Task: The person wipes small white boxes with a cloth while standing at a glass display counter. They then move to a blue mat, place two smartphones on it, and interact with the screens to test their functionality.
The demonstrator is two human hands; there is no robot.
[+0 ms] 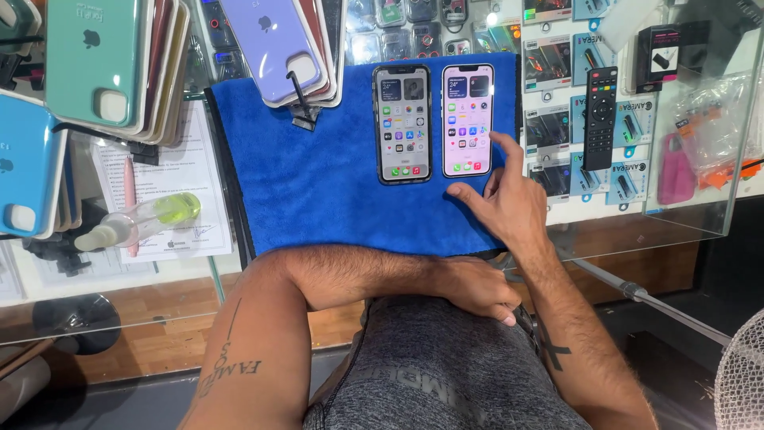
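Note:
Two smartphones lie side by side, screens lit, at the far edge of a blue cloth [318,183] spread on a glass counter. The left phone [403,123] has a dark frame; the right phone [467,119] has a light frame and a pinkish screen. My right hand [501,199] rests on the cloth just right of and below the right phone, index finger raised toward its lower right corner, holding nothing. My left hand [477,287] lies across my body at the counter's near edge, fingers loosely curled, empty.
Racks of phone cases hang at the left: green [95,60], blue [28,163], lilac [274,44]. A small spray bottle [139,219] lies on papers under the glass. A black remote control [600,118] and packaged accessories sit at the right. A fan grille [740,382] is at bottom right.

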